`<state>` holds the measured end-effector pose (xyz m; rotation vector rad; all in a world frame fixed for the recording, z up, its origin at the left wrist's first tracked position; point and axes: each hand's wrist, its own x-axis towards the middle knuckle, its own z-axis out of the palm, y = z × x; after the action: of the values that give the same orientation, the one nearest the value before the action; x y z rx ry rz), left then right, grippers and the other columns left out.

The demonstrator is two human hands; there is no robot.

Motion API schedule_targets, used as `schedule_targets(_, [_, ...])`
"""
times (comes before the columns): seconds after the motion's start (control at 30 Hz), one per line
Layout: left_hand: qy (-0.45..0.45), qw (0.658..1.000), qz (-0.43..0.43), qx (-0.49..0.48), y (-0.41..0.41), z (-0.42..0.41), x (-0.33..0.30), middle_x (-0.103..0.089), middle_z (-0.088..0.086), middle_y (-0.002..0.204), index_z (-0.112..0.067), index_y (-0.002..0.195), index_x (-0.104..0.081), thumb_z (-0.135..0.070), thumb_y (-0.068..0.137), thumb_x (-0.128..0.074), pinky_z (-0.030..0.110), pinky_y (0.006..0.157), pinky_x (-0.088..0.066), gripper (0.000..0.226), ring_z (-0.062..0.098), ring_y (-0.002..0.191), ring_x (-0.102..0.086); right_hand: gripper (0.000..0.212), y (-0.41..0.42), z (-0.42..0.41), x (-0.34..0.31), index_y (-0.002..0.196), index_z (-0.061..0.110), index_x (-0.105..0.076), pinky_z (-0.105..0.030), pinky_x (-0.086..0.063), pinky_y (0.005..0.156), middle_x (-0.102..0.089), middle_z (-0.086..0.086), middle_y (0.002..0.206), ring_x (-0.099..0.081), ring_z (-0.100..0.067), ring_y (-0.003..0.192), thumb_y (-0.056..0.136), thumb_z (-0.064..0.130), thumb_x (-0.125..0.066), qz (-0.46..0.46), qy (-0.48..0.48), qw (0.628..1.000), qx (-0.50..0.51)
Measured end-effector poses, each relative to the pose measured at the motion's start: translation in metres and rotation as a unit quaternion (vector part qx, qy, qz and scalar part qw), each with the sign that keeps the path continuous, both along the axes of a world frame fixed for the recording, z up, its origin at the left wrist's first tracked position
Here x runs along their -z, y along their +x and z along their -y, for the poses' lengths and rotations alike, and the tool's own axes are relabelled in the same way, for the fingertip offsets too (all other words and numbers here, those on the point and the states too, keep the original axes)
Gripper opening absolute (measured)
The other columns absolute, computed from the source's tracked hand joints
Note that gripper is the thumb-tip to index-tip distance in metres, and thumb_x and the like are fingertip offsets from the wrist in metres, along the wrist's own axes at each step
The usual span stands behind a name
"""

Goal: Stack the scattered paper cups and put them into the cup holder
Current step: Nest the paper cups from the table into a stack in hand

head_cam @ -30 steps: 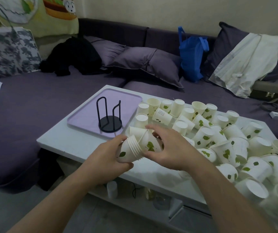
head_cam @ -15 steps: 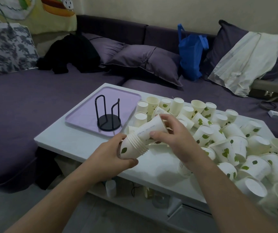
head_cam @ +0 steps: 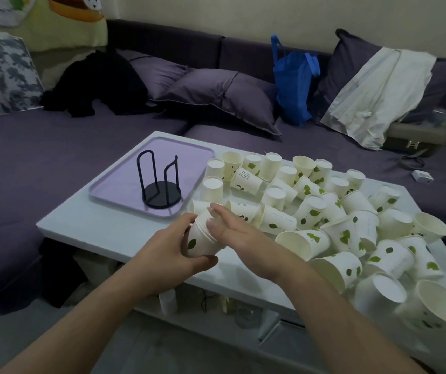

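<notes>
Paper cups [head_cam: 310, 211], white with green leaf prints, lay scattered over the right two thirds of the white coffee table [head_cam: 87, 225], some upright, some upside down, many on their sides and touching one another. At the table's ten o'clock corner sat a lilac tray [head_cam: 114, 182], and on it stood the black wire cup holder [head_cam: 159, 184], with no cups in it. Beyond the tray, at eleven o'clock, a black garment [head_cam: 95, 82] was heaped on the purple sofa [head_cam: 27, 157].

Near the table's front edge, at about seven o'clock from the holder, the left hand [head_cam: 170, 252] gripped a nested stack of cups [head_cam: 200, 238], fingers and thumb curled round its lower end, the stack tilted so its rims pointed up and away toward one o'clock. The right hand [head_cam: 235, 230] lay against the stack's rim end, its fingers fairly straight and pressed flat over the mouth rather than wrapped round it; the thumb rested on the stack's side. Just past that hand, at two o'clock, the nearest loose cups lay on their sides.

Farther right on the sofa, at one o'clock from the table, a blue bag [head_cam: 294, 85] stood upright beside purple pillows [head_cam: 216, 95], and a white garment [head_cam: 378, 95] was draped at two o'clock.
</notes>
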<state>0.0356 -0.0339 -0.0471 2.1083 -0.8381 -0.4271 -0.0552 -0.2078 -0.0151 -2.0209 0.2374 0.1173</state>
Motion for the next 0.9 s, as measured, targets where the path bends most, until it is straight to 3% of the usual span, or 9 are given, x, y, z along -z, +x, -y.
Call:
schedule_targets(0.07, [0.003,1.0,0.004,0.0,-0.001,0.004,0.0,-0.067,-0.018,0.111,-0.041,0.133,-0.049,-0.045,0.079,-0.088,0.031,0.082,-0.064,0.066,0.012,0.095,-0.071,0.082,-0.008,0.007,-0.008,0.168,0.036,-0.025,-0.029,-0.022,0.116,-0.032,0.016,0.166,-0.03,-0.004,0.145,0.096,0.075,-0.037,0.001,0.005,1.0,0.006])
schedule_targets(0.13, [-0.005,1.0,0.005,0.0,-0.003,0.008,-0.001,-0.065,-0.02,0.108,-0.042,0.131,-0.05,-0.045,0.079,-0.088,0.025,0.076,-0.062,0.065,0.008,0.093,-0.069,0.071,-0.015,0.019,-0.016,0.161,0.037,-0.04,-0.031,-0.032,0.115,-0.045,0.018,0.159,-0.044,-0.006,0.141,0.1,0.072,-0.047,0.027,0.005,0.999,0.042])
schedule_targets(0.2, [-0.007,1.0,0.002,0.002,-0.005,0.012,-0.001,-0.064,-0.021,0.111,-0.042,0.131,-0.05,-0.045,0.078,-0.088,0.022,0.076,-0.059,0.065,0.006,0.097,-0.067,0.048,-0.02,0.04,-0.021,0.142,0.032,-0.061,-0.031,-0.047,0.102,-0.063,0.016,0.138,-0.062,-0.004,0.121,0.097,0.047,-0.065,0.061,-0.037,0.992,0.103])
schedule_targets(0.3, [-0.011,1.0,-0.008,0.008,-0.008,0.016,-0.001,-0.063,-0.02,0.113,-0.042,0.132,-0.05,-0.046,0.078,-0.088,0.026,0.08,-0.061,0.066,0.008,0.1,-0.067,0.033,-0.033,0.076,-0.023,0.117,0.027,-0.067,-0.025,-0.049,0.084,-0.068,0.012,0.114,-0.066,-0.008,0.103,0.093,0.006,-0.061,0.056,-0.198,0.962,0.179])
schedule_targets(0.4, [-0.007,1.0,-0.014,0.014,-0.012,0.022,-0.001,-0.065,-0.02,0.112,-0.042,0.132,-0.051,-0.047,0.079,-0.087,0.024,0.077,-0.059,0.065,0.008,0.098,-0.068,0.043,-0.052,0.097,-0.023,0.133,0.029,-0.061,-0.025,-0.047,0.089,-0.061,0.009,0.127,-0.058,-0.012,0.115,0.092,0.018,-0.066,-0.043,-0.284,0.945,0.153])
schedule_targets(0.53, [0.0,0.999,-0.03,0.023,-0.017,0.03,0.001,-0.067,-0.018,0.112,-0.043,0.134,-0.049,-0.049,0.078,-0.087,0.028,0.078,-0.062,0.067,0.007,0.095,-0.07,0.082,-0.063,0.091,-0.02,0.155,0.039,-0.043,-0.041,-0.037,0.118,-0.048,0.008,0.15,-0.034,-0.021,0.144,0.082,0.048,-0.079,-0.126,-0.365,0.921,0.049])
schedule_targets(0.63, [-0.008,0.998,-0.045,0.033,-0.022,0.035,0.001,-0.067,-0.018,0.115,-0.045,0.139,-0.043,-0.045,0.08,-0.086,0.033,0.083,-0.064,0.073,0.006,0.098,-0.071,0.092,-0.065,0.087,-0.015,0.161,0.038,-0.037,-0.038,-0.03,0.121,-0.043,0.007,0.157,-0.028,-0.022,0.146,0.082,0.042,-0.083,-0.115,-0.404,0.907,0.017])
schedule_targets(0.77, [-0.008,0.997,-0.054,0.05,-0.026,0.038,0.0,-0.066,-0.018,0.121,-0.045,0.144,-0.041,-0.041,0.082,-0.086,0.038,0.092,-0.062,0.076,0.007,0.107,-0.069,0.09,-0.069,0.095,-0.012,0.161,0.039,-0.036,-0.036,-0.031,0.123,-0.042,0.009,0.159,-0.027,-0.018,0.149,0.085,0.025,-0.082,-0.099,-0.362,0.927,0.023])
schedule_targets(0.9, [0.0,0.997,-0.055,0.058,-0.027,0.04,0.001,-0.066,-0.02,0.123,-0.046,0.144,-0.041,-0.044,0.08,-0.086,0.038,0.094,-0.061,0.078,0.005,0.109,-0.069,0.084,-0.074,0.11,-0.012,0.153,0.041,-0.047,-0.032,-0.046,0.112,-0.051,0.014,0.148,-0.049,-0.009,0.132,0.083,0.016,-0.085,-0.074,-0.281,0.955,0.063])
